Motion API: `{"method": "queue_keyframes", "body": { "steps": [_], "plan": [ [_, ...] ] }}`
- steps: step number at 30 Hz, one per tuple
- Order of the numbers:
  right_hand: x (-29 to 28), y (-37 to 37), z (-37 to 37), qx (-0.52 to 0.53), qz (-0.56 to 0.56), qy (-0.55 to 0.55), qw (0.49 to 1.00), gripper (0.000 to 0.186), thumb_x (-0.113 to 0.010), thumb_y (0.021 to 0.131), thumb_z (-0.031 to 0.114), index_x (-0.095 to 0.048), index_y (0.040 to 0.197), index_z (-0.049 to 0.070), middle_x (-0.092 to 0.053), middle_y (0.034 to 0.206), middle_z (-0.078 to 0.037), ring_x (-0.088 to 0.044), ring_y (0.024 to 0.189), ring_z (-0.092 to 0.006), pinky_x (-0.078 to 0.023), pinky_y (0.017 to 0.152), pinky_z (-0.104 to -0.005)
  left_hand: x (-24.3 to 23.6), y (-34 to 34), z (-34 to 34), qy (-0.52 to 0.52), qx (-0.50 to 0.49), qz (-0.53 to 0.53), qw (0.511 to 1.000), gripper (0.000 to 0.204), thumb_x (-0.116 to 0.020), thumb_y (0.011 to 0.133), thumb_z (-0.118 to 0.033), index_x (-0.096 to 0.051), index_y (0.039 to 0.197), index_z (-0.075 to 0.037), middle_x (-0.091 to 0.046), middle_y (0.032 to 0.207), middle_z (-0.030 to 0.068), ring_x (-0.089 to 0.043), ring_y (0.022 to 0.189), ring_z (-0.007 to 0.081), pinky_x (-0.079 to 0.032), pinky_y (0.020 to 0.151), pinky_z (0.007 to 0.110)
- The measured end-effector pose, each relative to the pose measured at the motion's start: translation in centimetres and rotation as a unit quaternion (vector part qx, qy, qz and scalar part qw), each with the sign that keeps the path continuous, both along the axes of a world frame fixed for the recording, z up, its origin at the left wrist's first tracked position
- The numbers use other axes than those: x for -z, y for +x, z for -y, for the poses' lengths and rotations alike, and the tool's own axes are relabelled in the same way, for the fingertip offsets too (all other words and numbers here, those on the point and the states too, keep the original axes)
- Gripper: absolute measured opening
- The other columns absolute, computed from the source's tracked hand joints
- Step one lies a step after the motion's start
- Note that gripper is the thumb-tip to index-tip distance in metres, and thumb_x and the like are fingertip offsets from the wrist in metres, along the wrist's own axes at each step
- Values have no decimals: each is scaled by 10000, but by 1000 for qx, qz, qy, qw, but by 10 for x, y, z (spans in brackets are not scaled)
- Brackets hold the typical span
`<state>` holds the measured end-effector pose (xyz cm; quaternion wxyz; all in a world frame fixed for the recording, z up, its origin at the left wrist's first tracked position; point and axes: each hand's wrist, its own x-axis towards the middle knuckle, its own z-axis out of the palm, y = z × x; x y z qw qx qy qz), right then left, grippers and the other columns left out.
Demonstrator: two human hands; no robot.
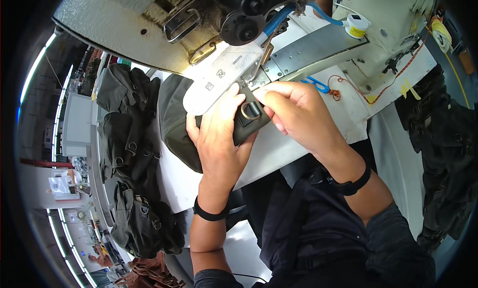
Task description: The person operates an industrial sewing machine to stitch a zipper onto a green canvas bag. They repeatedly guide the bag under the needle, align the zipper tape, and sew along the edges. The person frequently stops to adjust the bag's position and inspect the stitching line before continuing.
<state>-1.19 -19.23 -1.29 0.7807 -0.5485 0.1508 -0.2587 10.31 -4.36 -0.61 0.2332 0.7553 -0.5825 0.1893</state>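
White and crowded, the sewing table [279,153] is filling the middle of the frame, with a cream industrial sewing machine [393,19] arching across the top and a long workshop hall curving down the left edge. The left hand [219,134] is lying flat over a small dark olive fabric piece with a black strap and a metal D-ring [250,114], its fingers stretched out and pressing it down, thumb alongside. The right hand [294,111] is pinching the same piece at its right edge, fingers closed on the fabric just beside the ring. The piece is sitting at centre frame, right below the needle area and against a pale translucent plastic guide template [219,76]. Judging from this, the piece is being lined up for stitching and is not yet finished. A heap of dark olive bags with rings [129,153] is lying at the left, and more dark pieces [443,153] are hanging at the right.
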Motion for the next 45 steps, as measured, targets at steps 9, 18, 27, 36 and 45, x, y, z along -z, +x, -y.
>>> {"method": "queue_keyframes", "body": {
  "steps": [9, 18, 27, 36, 45],
  "plan": [
    [13, -2, -1, 18, 7, -73, 997, 304, -557, 999, 106, -543, 726, -25, -482, 625, 15, -415, 651, -19, -375, 563, -269, 1, 10, 4, -20, 38, -32, 999, 736, -927, 763, -245, -576, 1383, -61, -674, 1421, 138, -621, 1327, 291, -276, 1175, 481],
    [48, -11, 1, 179, 45, -486, 854, 166, -706, 920, 132, -744, 1039, 23, -776, 1047, -101, -681, 1051, -317, -513, 906, -409, 13, -25, 12, -114, -40, 56, 991, 335, -826, 877, -58, -755, 1203, -93, -742, 1271, 109, -683, 1165, 287, -497, 1017, 397],
    [77, 1, 21, -55, 50, -242, 967, 182, -787, 941, 167, -761, 1006, -1, -758, 936, -112, -695, 883, -197, -530, 823, -338, 27, -20, 17, -185, -16, -9, 982, 286, -818, 885, 35, -718, 1153, 25, -741, 1269, 205, -736, 1130, 313, -566, 999, 393],
    [48, -21, -8, 50, 88, -212, 972, 194, -776, 942, 216, -771, 922, 23, -741, 810, -66, -659, 773, -204, -473, 833, -347, 28, -26, 16, -228, -16, -165, 959, 199, -800, 912, 21, -738, 1102, 22, -774, 1193, 179, -759, 1072, 260, -583, 961, 352],
    [42, -20, -11, 44, 89, -164, 981, 147, -736, 965, 99, -748, 961, -48, -717, 800, -77, -647, 771, -128, -512, 735, -297, 30, -26, 20, -258, -26, -214, 942, 144, -783, 926, 21, -752, 1067, 17, -784, 1165, 163, -762, 1041, 231, -579, 944, 341]
  ]
}}
